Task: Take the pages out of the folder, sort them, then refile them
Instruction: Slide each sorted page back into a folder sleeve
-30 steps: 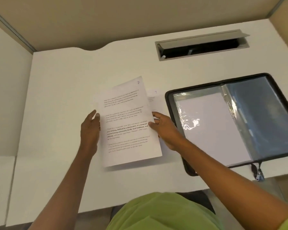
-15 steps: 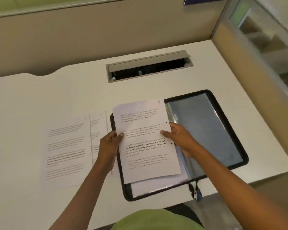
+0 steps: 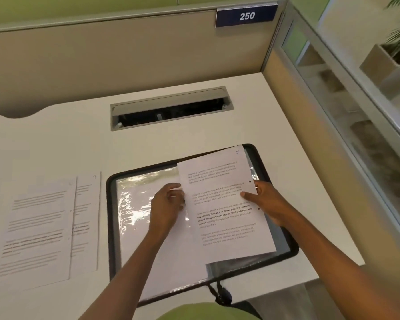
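A white desk [image 3: 56,139] has an open cable hatch [image 3: 169,109] set into it. A blue "250" sign [image 3: 246,16] hangs on the beige partition [image 3: 102,61].

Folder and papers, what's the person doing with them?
A person holds one printed page over the open black folder on the desk. The right hand pinches its hole-punched edge, and the left hand grips its left edge. A shiny clear sleeve shows beneath. Two more pages lie on the desk, left of the folder.
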### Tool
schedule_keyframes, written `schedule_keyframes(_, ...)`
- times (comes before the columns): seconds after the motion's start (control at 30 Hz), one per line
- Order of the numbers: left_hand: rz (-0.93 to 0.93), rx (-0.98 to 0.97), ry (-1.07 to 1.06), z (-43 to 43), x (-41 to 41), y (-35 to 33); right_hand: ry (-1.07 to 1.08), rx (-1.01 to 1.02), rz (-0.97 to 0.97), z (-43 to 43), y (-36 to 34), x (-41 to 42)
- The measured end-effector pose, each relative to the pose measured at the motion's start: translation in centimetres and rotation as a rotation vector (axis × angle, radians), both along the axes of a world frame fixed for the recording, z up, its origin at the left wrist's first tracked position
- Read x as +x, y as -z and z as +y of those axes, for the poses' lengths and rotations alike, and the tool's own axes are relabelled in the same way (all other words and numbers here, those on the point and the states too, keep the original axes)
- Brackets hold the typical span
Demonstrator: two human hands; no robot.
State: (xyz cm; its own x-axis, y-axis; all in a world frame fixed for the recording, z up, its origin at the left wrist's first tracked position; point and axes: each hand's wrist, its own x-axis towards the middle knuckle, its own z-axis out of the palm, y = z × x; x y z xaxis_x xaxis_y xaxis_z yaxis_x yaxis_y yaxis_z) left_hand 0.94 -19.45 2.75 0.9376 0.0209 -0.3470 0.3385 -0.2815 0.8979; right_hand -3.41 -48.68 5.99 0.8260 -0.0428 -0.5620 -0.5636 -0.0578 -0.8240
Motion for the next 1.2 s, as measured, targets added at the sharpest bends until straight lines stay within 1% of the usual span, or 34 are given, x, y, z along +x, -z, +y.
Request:
schedule_keyframes(0.07,-0.163,0.224,0.062,-0.7,1.5,1.4,0.007,0.014,0.008,-1.5,0.2,0.0)
schedule_keyframes(0.17,-0.368,0.477,0.276,-1.4,4.1,3.3,0.008,0.032,0.025,-3.3,0.4,0.0)
schedule_keyframes(0.27,-0.448,0.676,0.444,-2.4,6.4,3.9,0.002,0.039,0.017,-4.7,0.3,-0.3)
schedule_keyframes(0.33,-0.5,0.762,0.494,-3.0,7.1,4.0,0.011,0.054,0.015,-5.4,0.3,-0.5)
schedule_keyframes(0.5,-0.464,0.815,0.556,-4.2,8.7,3.5,0.044,0.067,0.012,-6.6,0.5,-1.1)
schedule_keyframes(0.63,-0.463,0.783,0.643,-5.1,10.2,2.9,0.066,0.075,0.029,-7.3,1.0,-1.5)
schedule_keyframes(0.77,-0.416,0.749,0.689,-6.3,11.3,2.3,0.079,0.074,0.035,-7.6,1.2,-1.5)
schedule_keyframes(0.93,-0.28,0.665,0.631,-7.2,12.7,1.9,0.088,0.072,0.038,-7.8,1.3,-1.2)
schedule_keyframes(1.07,-0.202,0.639,0.601,-7.7,13.6,1.4,0.089,0.058,0.04,-8.0,1.3,-0.8)
schedule_keyframes(1.2,-0.12,0.56,0.562,-8.4,14.2,1.2,0.083,0.04,0.041,-8.2,1.0,-0.2)
